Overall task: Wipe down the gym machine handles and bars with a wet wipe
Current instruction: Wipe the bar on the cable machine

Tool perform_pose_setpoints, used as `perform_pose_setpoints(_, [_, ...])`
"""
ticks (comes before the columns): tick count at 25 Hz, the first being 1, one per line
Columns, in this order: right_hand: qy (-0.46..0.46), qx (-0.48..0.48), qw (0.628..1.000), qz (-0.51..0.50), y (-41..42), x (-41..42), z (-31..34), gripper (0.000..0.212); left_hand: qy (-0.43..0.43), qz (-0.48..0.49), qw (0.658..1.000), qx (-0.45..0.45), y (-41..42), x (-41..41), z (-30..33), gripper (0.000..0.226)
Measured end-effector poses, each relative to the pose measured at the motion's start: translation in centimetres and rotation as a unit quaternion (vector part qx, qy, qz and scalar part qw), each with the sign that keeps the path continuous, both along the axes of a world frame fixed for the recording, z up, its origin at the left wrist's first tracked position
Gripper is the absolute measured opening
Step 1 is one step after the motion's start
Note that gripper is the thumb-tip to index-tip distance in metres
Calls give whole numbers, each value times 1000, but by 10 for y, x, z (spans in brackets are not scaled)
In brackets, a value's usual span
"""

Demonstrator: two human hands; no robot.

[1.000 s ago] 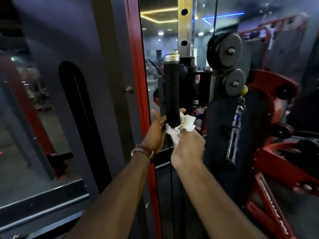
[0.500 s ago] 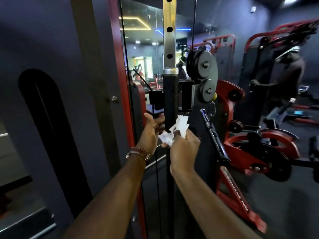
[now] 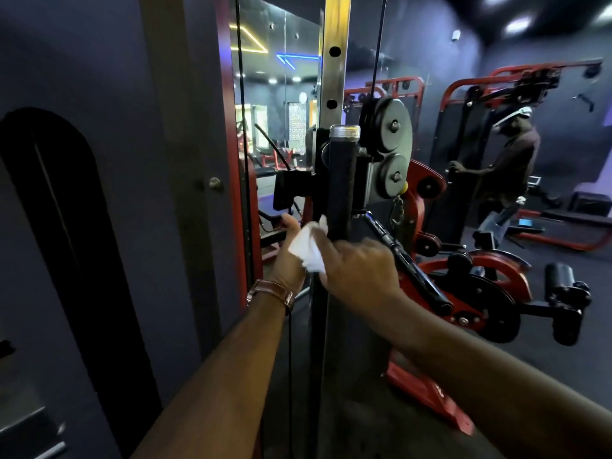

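Since half a second ago the wet wipe [image 3: 306, 248] went from the right hand over to the left, now sitting left of the black handle [image 3: 342, 187] instead of right of it. Dark arched panel [image 3: 66, 243] far left of frame. Centre: left hand [image 3: 289, 256], brown watch [image 3: 270, 293] on its wrist, fingers curled round the crumpled wipe, just beside the handle's lower end. Handle upright on the holed steel post [image 3: 336, 61]. Right hand [image 3: 359, 270] touches the wipe's right edge, blurred, can't tell its grip. Pulleys [image 3: 390, 150] right of handle. Another person [image 3: 506, 167] at a red machine, right side.
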State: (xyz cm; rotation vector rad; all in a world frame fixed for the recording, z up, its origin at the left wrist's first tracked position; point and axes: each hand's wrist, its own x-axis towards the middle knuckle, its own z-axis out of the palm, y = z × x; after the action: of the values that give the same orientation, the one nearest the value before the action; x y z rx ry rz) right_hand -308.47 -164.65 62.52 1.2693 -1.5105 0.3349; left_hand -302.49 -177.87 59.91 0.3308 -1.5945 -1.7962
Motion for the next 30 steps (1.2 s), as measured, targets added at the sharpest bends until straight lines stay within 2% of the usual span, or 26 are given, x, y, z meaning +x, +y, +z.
perform_pose_setpoints(1, [9, -13, 999, -36, 2, 6, 17, 50, 42, 6, 999, -2, 3, 0, -1, 46])
perform_pose_setpoints(3, [27, -4, 996, -81, 5, 22, 36, 40, 86, -19, 996, 15, 5, 0, -4, 49])
perform_pose_setpoints(4, [37, 39, 994, -98, 5, 30, 33, 34, 76, -13, 997, 22, 4, -2, -6, 65])
perform_pose_setpoints(5, [28, 108, 988, -108, 6, 38, 27, 32, 46, -8, 998, 34, 3, 0, -2, 91])
perform_pose_setpoints(6, [-2, 177, 978, -110, 6, 43, 19, 34, 23, -32, 999, 30, 6, 5, 2, 104])
perform_pose_setpoints(7, [-48, 211, 970, -109, 9, 44, 15, 37, 37, -39, 998, 32, 8, 6, 0, 100])
perform_pose_setpoints(8, [-90, 183, 975, -86, 13, 42, 15, 39, 46, -37, 997, 40, 9, 4, 0, 90])
perform_pose_setpoints(10, [-158, 27, 987, -5, 28, 29, 15, 45, 51, -6, 998, 22, 16, -3, -7, 75])
perform_pose_setpoints(12, [-227, -133, 962, 74, 35, 13, 10, 49, 78, 37, 996, -18, 19, -7, -8, 56])
perform_pose_setpoints(13, [-295, -160, 935, 120, 35, 8, 9, 46, 80, 50, 995, -30, 22, -8, -9, 62])
perform_pose_setpoints(14, [-380, -174, 893, 169, 31, 6, 9, 38, 73, 71, 994, -51, 22, -11, -10, 74])
perform_pose_setpoints(16, [-570, -187, 762, 246, 16, 12, 2, 18, 83, 80, 991, -65, 28, -10, -8, 82])
perform_pose_setpoints(18, [-698, -187, 627, 292, 4, 17, -6, 16, 96, 83, 988, -84, 34, -8, -12, 100])
perform_pose_setpoints(19, [-742, -185, 556, 326, 1, 15, -5, 19, 76, 97, 983, -135, 37, -8, -16, 106])
perform_pose_setpoints(20, [-779, -179, 480, 362, 1, 12, 2, 24, 67, 148, 972, -170, 39, -17, -21, 99])
perform_pose_setpoints(21, [-801, -170, 421, 390, 0, 5, 14, 29, 79, 194, 961, -179, 41, -22, -22, 86])
perform_pose_setpoints(22, [-800, -151, 409, 412, 0, -3, 27, 31, 99, 218, 949, -204, 43, -24, -21, 68])
perform_pose_setpoints(23, [-779, -122, 445, 424, -1, -10, 37, 30, 103, 226, 948, -196, 51, -26, -14, 46])
perform_pose_setpoints(24, [-752, -96, 489, 431, -1, -14, 41, 25, 125, 227, 948, -183, 57, -27, -7, 40])
perform_pose_setpoints(25, [-724, -86, 522, 443, -4, -18, 37, 19, 131, 226, 949, -178, 57, -29, -4, 45])
perform_pose_setpoints(26, [-701, -92, 536, 461, -5, -18, 26, 13, 139, 202, 961, -128, 52, -31, -4, 54])
perform_pose_setpoints(28, [-672, -116, 553, 478, -7, -16, -10, 6, 142, 173, 974, -9, 43, -34, -8, 55])
perform_pose_setpoints(29, [-663, -114, 570, 471, -8, -16, -21, 3, 130, 176, 975, 25, 42, -35, -9, 67])
perform_pose_setpoints(30, [-657, -107, 585, 462, -10, -17, -22, 7, 112, 190, 975, 41, 43, -37, -11, 94])
